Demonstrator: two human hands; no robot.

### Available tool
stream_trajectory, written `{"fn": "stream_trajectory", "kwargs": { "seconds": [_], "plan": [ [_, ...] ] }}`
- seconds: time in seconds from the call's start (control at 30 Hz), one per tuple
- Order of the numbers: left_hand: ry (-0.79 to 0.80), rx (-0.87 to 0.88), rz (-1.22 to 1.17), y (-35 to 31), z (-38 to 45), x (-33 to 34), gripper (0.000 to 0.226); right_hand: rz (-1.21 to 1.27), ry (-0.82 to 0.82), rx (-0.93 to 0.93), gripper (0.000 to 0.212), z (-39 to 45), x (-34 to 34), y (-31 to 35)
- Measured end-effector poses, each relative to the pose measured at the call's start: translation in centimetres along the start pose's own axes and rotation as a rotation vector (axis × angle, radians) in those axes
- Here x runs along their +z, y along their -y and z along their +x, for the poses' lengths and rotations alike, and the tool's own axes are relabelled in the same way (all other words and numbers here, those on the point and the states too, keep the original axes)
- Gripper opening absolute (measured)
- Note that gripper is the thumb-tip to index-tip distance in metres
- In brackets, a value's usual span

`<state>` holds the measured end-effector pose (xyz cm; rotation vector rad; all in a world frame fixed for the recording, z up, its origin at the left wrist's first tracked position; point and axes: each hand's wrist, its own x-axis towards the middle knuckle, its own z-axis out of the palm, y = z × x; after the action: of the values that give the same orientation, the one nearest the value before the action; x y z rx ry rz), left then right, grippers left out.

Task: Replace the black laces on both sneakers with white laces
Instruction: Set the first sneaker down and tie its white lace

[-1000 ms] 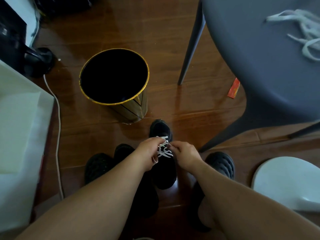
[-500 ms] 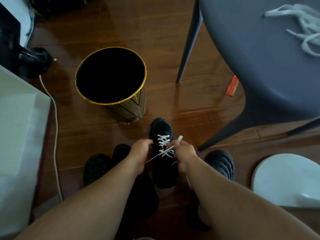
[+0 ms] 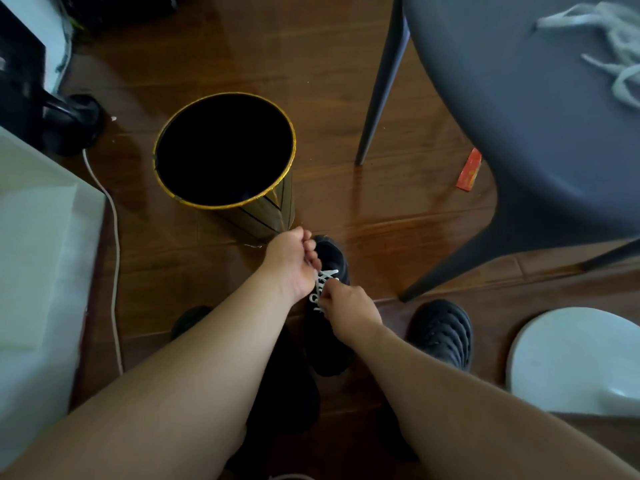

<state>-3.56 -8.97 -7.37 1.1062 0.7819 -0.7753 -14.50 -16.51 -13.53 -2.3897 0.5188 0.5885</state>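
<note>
White slab (image 3: 38, 237) at far left, a white cable (image 3: 114, 237) trailing down the floor beside it. Next, the gold-rimmed bin (image 3: 225, 150), open, standing just beyond the hands.

Left hand (image 3: 289, 263) raised over the sneaker's toe, fingers curled as if drawing a lace end forward; the strand itself is too thin to make out in its grip. Black sneaker (image 3: 329, 306) sits on the floor between the two forearms, toe pointing away. White lace (image 3: 323, 284) crosses its lower eyelets. Right hand (image 3: 346, 308) sits on the tongue, fingers pinching the lace at the crossings.

Judgement: lacing in progress on this shoe. To do it well, pin the crossing with the right while the left takes up slack, keep the lace flat, match both ends.

Black clog (image 3: 441, 332) right of the sneaker. Grey chair (image 3: 519, 116) at right, spare white laces (image 3: 609, 46) piled on its seat. White round lid (image 3: 571, 358) lower right.
</note>
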Motion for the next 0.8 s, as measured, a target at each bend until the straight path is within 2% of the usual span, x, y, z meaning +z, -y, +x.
{"fn": "stream_trajectory", "kwargs": {
  "seconds": [0.1, 0.17, 0.2, 0.23, 0.27, 0.3, 0.33, 0.37, 0.4, 0.43, 0.5, 0.6, 0.67, 0.8],
  "plan": [
    [0.085, 0.096, 0.23, 0.3, -0.6, 0.9, 0.035, 0.056, 0.027, -0.06, 0.014, 0.0, 0.1, -0.3],
    [0.123, 0.226, 0.465, 0.9, 0.1, 0.6, 0.027, 0.197, -0.005, -0.017, 0.014, -0.1, -0.2, -0.4],
    [0.136, 0.283, 0.568, 1.3, 0.4, 0.1, 0.036, 0.305, -0.032, 0.036, 0.015, 0.0, -0.3, -0.4],
    [0.109, 0.323, 0.645, 1.6, 0.9, -0.5, 0.056, 0.425, -0.052, 0.096, 0.018, 0.2, -0.3, -0.5],
    [0.041, 0.342, 0.703, 2.1, 1.2, -1.2, 0.073, 0.541, -0.061, 0.154, 0.023, 0.3, -0.4, -0.4],
    [-0.06, 0.345, 0.769, 2.6, 1.4, -2.0, 0.078, 0.644, -0.063, 0.196, 0.027, 0.3, -0.4, -0.3],
    [-0.141, 0.345, 0.849, 3.2, 1.4, -2.8, 0.069, 0.729, -0.059, 0.229, 0.029, 0.4, -0.3, -0.2],
    [-0.146, 0.356, 0.939, 4.0, 1.4, -3.7, 0.049, 0.8, -0.049, 0.254, 0.03, 0.4, -0.4, -0.1],
    [-0.089, 0.366, 1.01, 5.0, 1.8, -4.8, 0.025, 0.85, -0.031, 0.275, 0.028, 0.4, -0.6, 0.0],
    [-0.009, 0.386, 1.063, 5.9, 1.9, -5.7, 0.015, 0.891, -0.009, 0.296, 0.025, 0.3, -0.9, 0.1],
    [0.081, 0.424, 1.19, 6.6, 1.7, -6.8, 0.023, 0.965, 0.021, 0.333, 0.018, 0.2, -1.3, 0.2],
    [0.05, 0.576, 1.427, 6.5, 1.3, -7.0, 0.02, 0.965, 0.006, 0.338, 0.009, 0.1, -1.6, 0.0],
    [0.033, 0.617, 1.472, 6.4, 1.0, -6.8, 0.021, 0.86, -0.014, 0.304, 0.006, 0.1, -1.7, -0.2],
    [-0.001, 0.628, 1.62, 6.3, 1.1, -6.6, 0.026, 0.724, -0.002, 0.181, 0.021, 0.1, -2.1, -0.6]
  ]
}}
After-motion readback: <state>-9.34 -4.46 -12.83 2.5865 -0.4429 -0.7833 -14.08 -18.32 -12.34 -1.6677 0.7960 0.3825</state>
